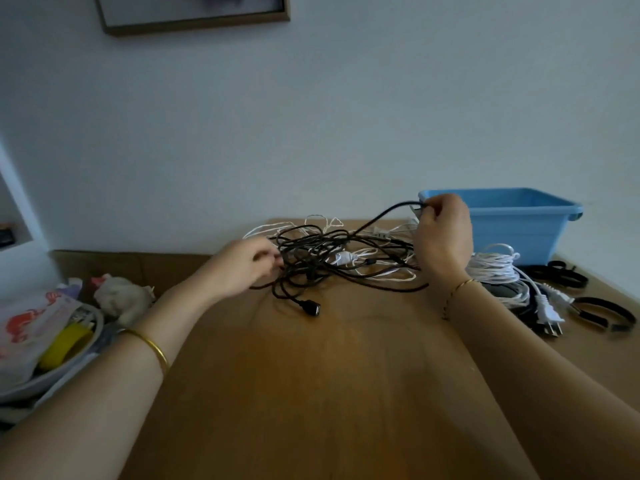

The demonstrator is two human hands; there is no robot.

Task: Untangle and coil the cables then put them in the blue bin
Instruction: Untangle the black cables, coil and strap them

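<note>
Nothing legible; red print on plastic bag (33, 318) blurred.

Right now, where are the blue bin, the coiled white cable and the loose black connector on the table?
blue bin (519, 237), head view, on its front wall.
coiled white cable (491, 271), head view, middle of the bundle.
black connector (310, 309), head view, on its body.

Gold bangle (152, 344) L wrist, thin chain (458, 288) R wrist.

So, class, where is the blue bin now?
In the head view, the blue bin sits at the far right of the table, behind the right hand and the coiled white cable.
</note>
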